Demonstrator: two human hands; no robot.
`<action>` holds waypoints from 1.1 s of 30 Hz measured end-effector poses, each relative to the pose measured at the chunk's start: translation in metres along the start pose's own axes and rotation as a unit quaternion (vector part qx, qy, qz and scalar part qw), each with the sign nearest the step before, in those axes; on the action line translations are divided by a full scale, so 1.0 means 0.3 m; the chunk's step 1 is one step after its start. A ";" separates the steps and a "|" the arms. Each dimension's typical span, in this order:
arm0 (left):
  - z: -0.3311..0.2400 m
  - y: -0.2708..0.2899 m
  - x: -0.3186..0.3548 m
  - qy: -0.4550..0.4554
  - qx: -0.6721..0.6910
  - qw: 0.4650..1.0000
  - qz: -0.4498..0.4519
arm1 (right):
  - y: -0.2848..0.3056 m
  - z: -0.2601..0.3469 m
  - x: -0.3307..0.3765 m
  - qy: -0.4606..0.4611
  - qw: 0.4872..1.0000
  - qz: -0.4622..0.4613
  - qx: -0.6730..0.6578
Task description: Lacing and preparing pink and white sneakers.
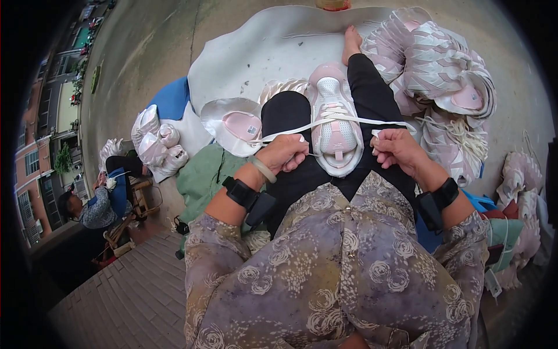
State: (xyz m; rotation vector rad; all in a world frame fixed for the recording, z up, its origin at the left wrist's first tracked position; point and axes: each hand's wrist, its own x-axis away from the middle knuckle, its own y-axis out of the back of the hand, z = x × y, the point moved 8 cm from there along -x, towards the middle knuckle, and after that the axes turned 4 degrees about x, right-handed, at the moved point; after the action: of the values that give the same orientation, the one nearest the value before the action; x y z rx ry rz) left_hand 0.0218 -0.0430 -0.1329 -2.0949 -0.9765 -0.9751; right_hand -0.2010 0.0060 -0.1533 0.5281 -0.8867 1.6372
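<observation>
A pink and white shoe upper (337, 141) lies between my thighs, its heel opening toward me. A flat white shoelace (386, 122) runs through its upper eyelets, and its two ends spread out to either side. My left hand (283, 153) is closed in a pinch on the left end of the lace, just left of the heel. Closed likewise, my right hand (400, 151) grips the other end near its tip, right of the heel. Both hands are apart from the upper. A separate pink and white upper (240, 125) rests beyond my left hand.
Large bundles of nested uppers (439, 67) stand at the far right, with more stacked uppers (517, 200) at the right edge. White sheeting (250, 55) covers ground ahead. Green cloth (203, 174) and wrapped bundles (160, 142) lie left. Another person (102, 206) sits farther left.
</observation>
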 end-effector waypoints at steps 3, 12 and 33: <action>-0.055 -0.001 -0.076 -0.028 -0.035 0.997 -0.055 | -0.032 0.043 -0.087 0.041 0.998 -0.029 -0.022; -0.197 0.074 -0.047 -0.234 0.018 0.952 -0.195 | -0.008 0.101 -0.139 0.154 0.979 -0.098 -0.090; -0.078 0.106 0.011 -0.209 0.117 0.949 -0.207 | -0.117 0.249 -0.009 0.508 0.741 -0.257 0.356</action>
State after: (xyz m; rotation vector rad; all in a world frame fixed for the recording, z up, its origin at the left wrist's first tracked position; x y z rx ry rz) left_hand 0.0410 -0.0767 -0.1249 -1.9684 -1.7112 -0.5664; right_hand -0.1753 -0.0514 -0.0999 0.2468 0.6983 1.3727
